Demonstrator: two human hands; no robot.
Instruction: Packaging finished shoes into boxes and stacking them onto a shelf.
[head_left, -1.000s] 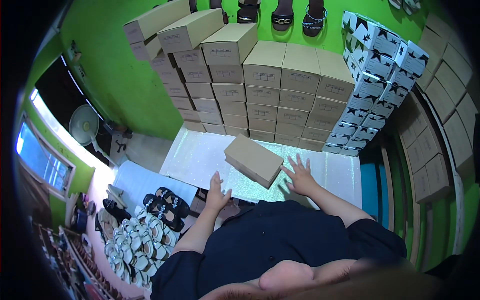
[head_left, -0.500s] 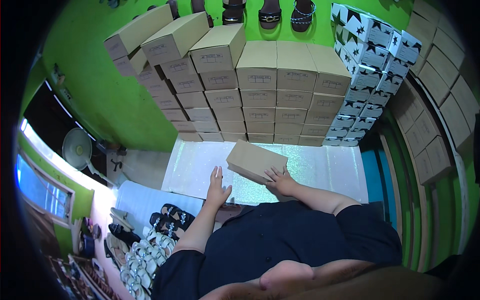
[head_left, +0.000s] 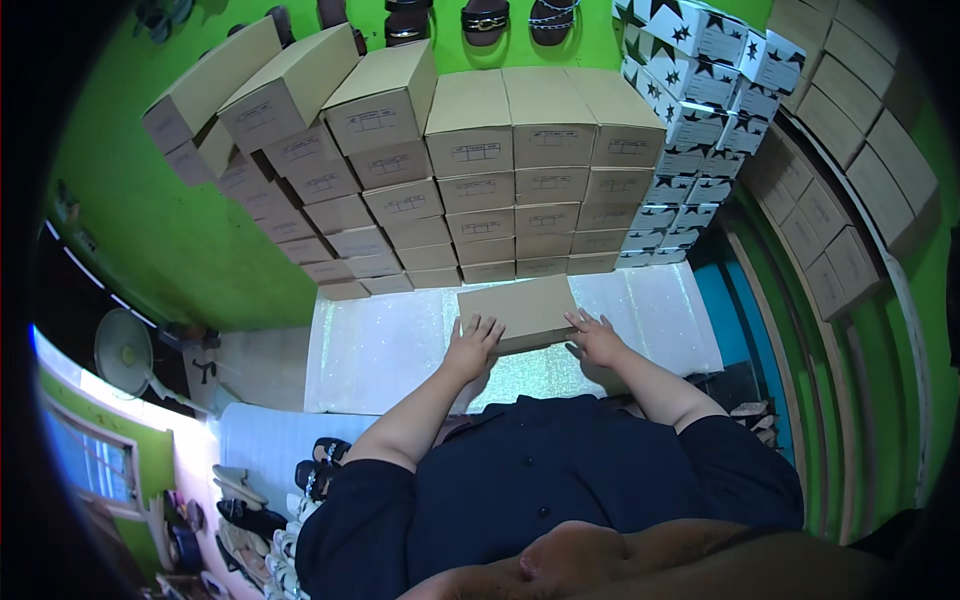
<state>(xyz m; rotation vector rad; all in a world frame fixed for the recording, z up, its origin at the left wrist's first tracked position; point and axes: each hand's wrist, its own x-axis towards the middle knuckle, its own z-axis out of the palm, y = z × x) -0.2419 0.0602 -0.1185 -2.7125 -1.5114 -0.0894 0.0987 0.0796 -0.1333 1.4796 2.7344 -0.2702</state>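
A brown cardboard shoe box [head_left: 520, 308] is in front of me, held level above the pale floor mat [head_left: 385, 350]. My left hand [head_left: 472, 342] grips its near left corner, fingers spread on the lid. My right hand [head_left: 596, 336] holds the near right edge. Just beyond the box rises a wall of stacked brown boxes [head_left: 480, 190], and the held box is close to the bottom row.
Black-and-white starred boxes [head_left: 700, 120] are stacked at the right of the brown ones. More brown boxes [head_left: 850, 190] fill shelves on the right. Sandals [head_left: 485, 18] hang on the green wall. A fan [head_left: 125, 352] stands at the left; several shoes [head_left: 250, 510] lie lower left.
The box has turned from tilted to level and moved forward toward the stack. Both hands shifted onto its near edge, and my view swung up toward the boxes.
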